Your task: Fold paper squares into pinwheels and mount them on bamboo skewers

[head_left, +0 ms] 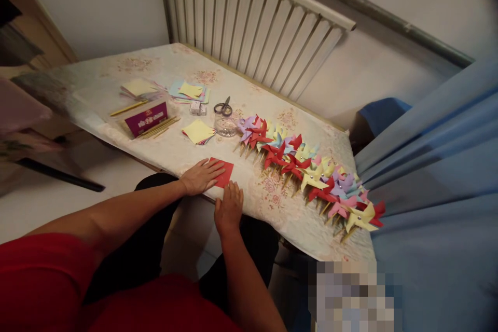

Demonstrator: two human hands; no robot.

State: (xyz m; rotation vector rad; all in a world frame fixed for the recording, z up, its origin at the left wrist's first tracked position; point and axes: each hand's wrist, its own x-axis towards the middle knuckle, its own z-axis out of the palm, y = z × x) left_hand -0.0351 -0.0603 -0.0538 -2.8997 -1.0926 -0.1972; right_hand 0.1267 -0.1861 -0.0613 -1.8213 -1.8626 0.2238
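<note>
A red square of paper (223, 173) lies on the flowered tablecloth close to the table's front edge. My left hand (200, 176) rests flat across its left side with the fingers stretched out. At the paper's lower right corner is my right hand (229, 205), its fingers extended and close together, the tips by the paper's edge. Beyond the paper sits a small stack of yellow and other coloured squares (197, 132). To the right stand rows of finished paper pinwheels (295, 163) on thin sticks, in red, yellow, purple, pink and blue.
Scissors (223, 107) lie by a clear round dish (226, 125). Small white boxes (197, 109), more coloured paper (190, 91), a purple box (147, 120) and wooden sticks (159, 127) are farther left. A radiator (249, 26) lines the wall; a blue curtain (428, 192) hangs at right.
</note>
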